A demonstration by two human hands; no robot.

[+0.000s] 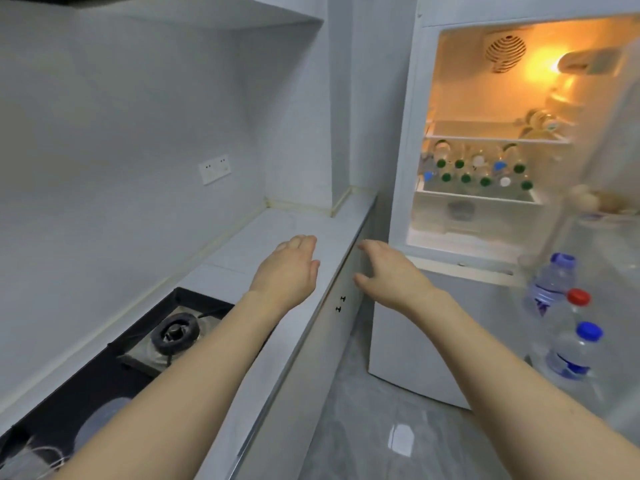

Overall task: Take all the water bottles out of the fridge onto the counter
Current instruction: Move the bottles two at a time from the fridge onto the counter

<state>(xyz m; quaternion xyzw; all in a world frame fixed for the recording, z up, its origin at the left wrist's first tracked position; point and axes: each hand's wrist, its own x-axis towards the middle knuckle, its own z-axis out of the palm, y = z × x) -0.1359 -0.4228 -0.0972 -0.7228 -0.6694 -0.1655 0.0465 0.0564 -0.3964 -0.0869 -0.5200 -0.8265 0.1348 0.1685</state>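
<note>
While the water bottles [478, 174] crowded the fridge [408, 168] middle shelf, my left hand [289, 268] and right hand [388, 271] hovered spread and empty above the counter [277, 230] edge; the reach came next, I judged.

The pale grey stone-like counter [277, 233] under the empty left hand [289, 271] looks smooth and matt, with a bright metal strip along its front edge. The clear plastic water bottles with green, blue and white caps [478, 174] beyond the empty right hand [388, 271] look glossy. The white fridge [408, 150] seems smooth enamelled metal, though blurred. The grey floor tiles [381, 427] below shine glossily.
</note>
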